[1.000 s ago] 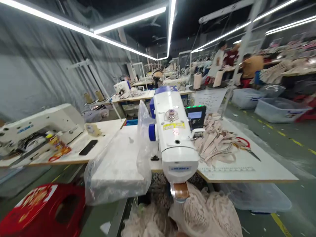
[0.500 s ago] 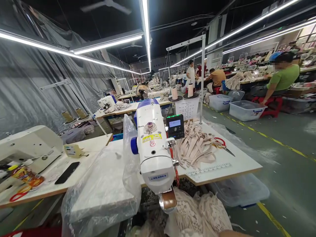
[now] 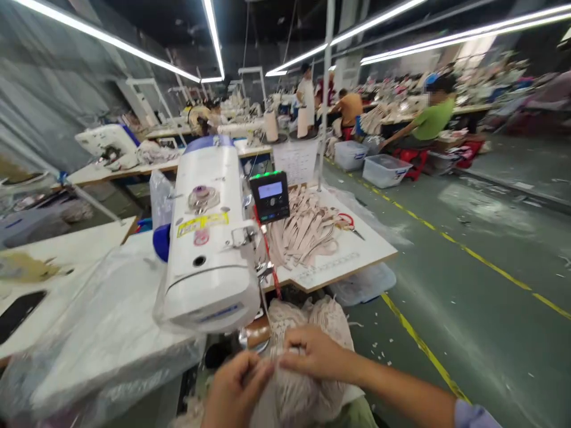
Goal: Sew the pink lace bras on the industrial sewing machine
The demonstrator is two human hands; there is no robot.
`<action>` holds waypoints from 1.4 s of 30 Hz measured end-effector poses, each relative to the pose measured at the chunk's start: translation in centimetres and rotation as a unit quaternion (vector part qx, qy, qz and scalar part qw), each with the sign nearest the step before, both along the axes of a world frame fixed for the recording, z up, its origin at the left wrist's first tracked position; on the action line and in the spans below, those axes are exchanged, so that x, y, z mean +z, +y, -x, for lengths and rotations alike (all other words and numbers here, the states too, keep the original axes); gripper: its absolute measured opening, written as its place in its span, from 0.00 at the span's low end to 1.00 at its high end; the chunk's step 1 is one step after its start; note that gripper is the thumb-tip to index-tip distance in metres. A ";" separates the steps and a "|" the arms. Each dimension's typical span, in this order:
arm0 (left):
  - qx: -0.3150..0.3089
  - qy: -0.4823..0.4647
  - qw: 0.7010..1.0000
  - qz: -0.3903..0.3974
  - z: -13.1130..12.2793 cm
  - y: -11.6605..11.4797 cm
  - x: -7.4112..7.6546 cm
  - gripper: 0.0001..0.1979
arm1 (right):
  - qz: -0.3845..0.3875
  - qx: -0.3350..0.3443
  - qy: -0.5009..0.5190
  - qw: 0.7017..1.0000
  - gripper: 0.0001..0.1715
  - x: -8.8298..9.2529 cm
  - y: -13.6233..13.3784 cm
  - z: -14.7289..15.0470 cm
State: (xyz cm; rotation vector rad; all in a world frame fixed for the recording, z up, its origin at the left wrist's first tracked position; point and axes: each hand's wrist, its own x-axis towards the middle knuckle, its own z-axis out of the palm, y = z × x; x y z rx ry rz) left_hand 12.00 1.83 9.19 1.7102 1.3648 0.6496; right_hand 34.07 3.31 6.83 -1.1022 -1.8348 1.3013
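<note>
Both my hands are low in the view, in front of the white sewing machine (image 3: 207,238). My left hand (image 3: 234,389) is closed, pinching the pale lace fabric (image 3: 307,333) that is bunched below the machine head. My right hand (image 3: 314,353) is closed too, its fingers curled over the same lace just to the right of the left hand. The fabric hangs in a heap between my hands and the table edge. The machine's needle area is partly hidden behind its head.
A black control panel (image 3: 270,196) stands right of the machine, beside a pile of beige strips (image 3: 303,229) and red-handled scissors (image 3: 348,223). Clear plastic sheeting (image 3: 89,321) covers the table at left. A bin (image 3: 363,285) sits under the table. People work at the stations behind.
The view has swung right and down. Both my hands have come into view and closed on the lace fabric below the machine head.
</note>
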 end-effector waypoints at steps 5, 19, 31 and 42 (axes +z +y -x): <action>0.124 -0.004 0.992 0.017 -0.7 1.9 4.9 0.15 | 0.041 -0.059 0.015 0.997 0.28 3.3 2.3 1.4; 0.114 -0.044 0.992 -0.034 -1.3 4.8 4.5 0.10 | 0.059 -0.038 -0.025 0.997 0.27 3.0 5.2 0.8; 0.137 0.008 0.990 0.032 0.0 4.0 4.3 0.23 | 0.258 0.158 0.105 0.947 0.53 -2.6 0.8 -1.0; 0.146 0.001 0.989 0.026 0.0 4.2 4.2 0.21 | 0.367 0.107 0.154 0.911 0.28 -4.4 -0.4 -3.2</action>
